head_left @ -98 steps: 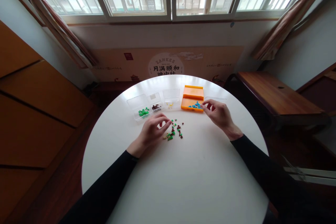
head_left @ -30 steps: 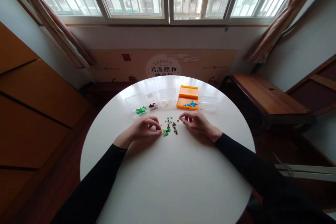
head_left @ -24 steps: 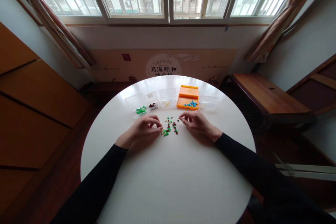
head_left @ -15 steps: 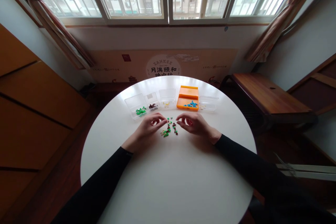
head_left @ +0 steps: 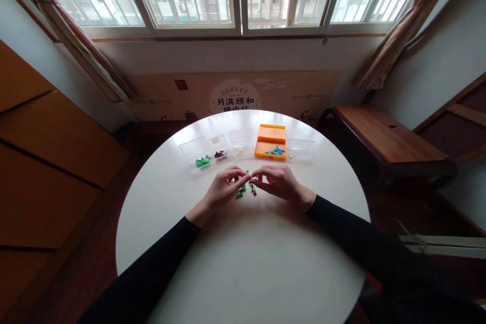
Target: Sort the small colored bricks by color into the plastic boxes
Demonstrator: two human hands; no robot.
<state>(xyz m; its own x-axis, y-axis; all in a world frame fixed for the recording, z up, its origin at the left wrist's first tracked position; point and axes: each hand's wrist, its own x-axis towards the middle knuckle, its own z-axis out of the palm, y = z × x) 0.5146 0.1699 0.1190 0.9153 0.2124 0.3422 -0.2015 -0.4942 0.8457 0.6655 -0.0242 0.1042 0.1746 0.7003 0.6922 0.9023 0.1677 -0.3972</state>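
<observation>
Centre frame, on the white round table (head_left: pixel 243 263): your left hand (head_left: pixel 224 190) and right hand (head_left: pixel 279 182) meet fingertip to fingertip over the loose pile of small pieces (head_left: pixel 245 191). Left pinches a pale piece; right's hold cannot be told. Risk: a fingertip brush scatters the pile. Piece too small to give axis or heading. Orange tray (head_left: pixel 270 143) lies above.
</observation>
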